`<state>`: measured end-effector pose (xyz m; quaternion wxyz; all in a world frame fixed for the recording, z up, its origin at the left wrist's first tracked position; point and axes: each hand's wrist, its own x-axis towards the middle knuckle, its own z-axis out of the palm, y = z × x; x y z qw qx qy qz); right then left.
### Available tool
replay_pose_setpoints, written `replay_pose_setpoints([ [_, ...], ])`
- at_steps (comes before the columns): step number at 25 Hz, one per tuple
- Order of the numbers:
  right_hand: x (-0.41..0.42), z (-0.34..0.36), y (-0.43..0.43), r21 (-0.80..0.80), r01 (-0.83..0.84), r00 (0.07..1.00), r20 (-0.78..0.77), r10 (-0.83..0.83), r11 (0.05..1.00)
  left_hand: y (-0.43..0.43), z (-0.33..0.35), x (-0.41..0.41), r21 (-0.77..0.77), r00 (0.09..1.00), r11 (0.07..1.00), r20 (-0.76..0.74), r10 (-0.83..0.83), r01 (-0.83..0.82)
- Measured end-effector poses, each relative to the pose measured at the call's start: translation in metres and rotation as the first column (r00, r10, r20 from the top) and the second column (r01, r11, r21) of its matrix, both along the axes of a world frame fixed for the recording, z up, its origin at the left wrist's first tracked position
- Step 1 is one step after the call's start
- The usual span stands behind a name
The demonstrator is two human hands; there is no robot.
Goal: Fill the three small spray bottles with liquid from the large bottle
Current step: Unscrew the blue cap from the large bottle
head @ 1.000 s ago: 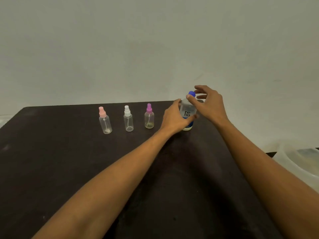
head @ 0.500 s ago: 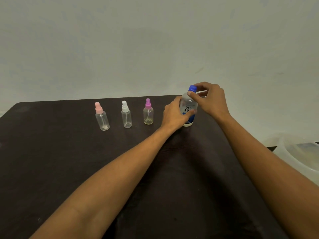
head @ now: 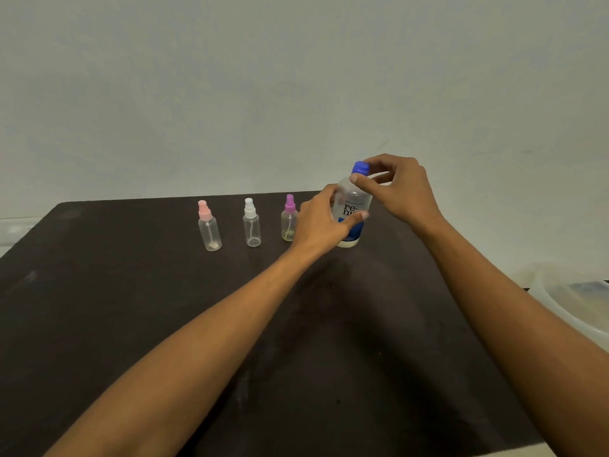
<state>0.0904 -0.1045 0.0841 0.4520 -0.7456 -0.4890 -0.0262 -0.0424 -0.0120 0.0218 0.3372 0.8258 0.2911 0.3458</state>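
Head view: my left hand (head: 321,222) wraps around the body of the large bottle (head: 350,214), which stands upright on the dark tabletop (head: 296,357) at the right end of the row. My right hand (head: 393,188) pinches its blue cap (head: 360,167) between thumb and fingers. To open it well, I judge I should keep the body pressed down and steady, twist only the cap, and avoid squeezing the soft sides. I count one large bottle and three small spray bottles, all capped: pink-topped bottle (head: 209,229), white-topped bottle (head: 251,227), purple-topped bottle (head: 289,220), the last just beside my left hand. A pale tub (head: 580,301) sits at the right edge.
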Motion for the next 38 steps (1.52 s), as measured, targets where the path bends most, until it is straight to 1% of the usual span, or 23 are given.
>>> replay_pose_setpoints([
  [4, -0.035, 0.023, -0.019, -0.022, -0.094, 0.996, 0.006, 0.094, 0.995, -0.018, 0.013, -0.048, 0.033, 1.0, 0.999, 0.003, 0.004, -0.004],
  [10, -0.091, 0.045, -0.051, -0.074, -0.271, 0.963, -0.018, 0.271, 0.96, -0.058, 0.027, -0.13, 0.024, 0.999, 0.999, 0.037, 0.027, -0.028],
  [14, -0.12, 0.052, -0.067, -0.095, -0.356, 0.934, -0.052, 0.353, 0.93, -0.078, 0.029, -0.17, 0.011, 0.998, 1.0, 0.054, 0.025, -0.026],
  [21, -0.142, 0.059, -0.075, -0.125, -0.38, 0.924, 0.0, 0.383, 0.916, -0.092, 0.03, -0.192, 0.009, 0.997, 0.999, 0.07, 0.035, -0.036],
  [26, -0.145, 0.081, -0.076, -0.179, -0.366, 0.912, 0.127, 0.391, 0.913, -0.095, 0.032, -0.191, 0.006, 0.997, 0.999, 0.067, 0.047, -0.047],
  [29, -0.145, 0.1, -0.075, -0.266, -0.37, 0.887, 0.182, 0.423, 0.89, -0.096, 0.029, -0.19, 0.013, 0.998, 0.999, 0.051, 0.048, -0.049],
  [34, -0.148, 0.12, -0.069, -0.454, -0.384, 0.831, 0.21, 0.515, 0.804, -0.097, 0.027, -0.19, 0.015, 0.998, 0.998, 0.036, 0.052, -0.053],
  [38, -0.147, 0.13, -0.067, -0.581, -0.398, 0.737, 0.258, 0.624, 0.71, -0.096, 0.026, -0.192, 0.01, 0.998, 0.999, 0.035, 0.047, -0.047],
])
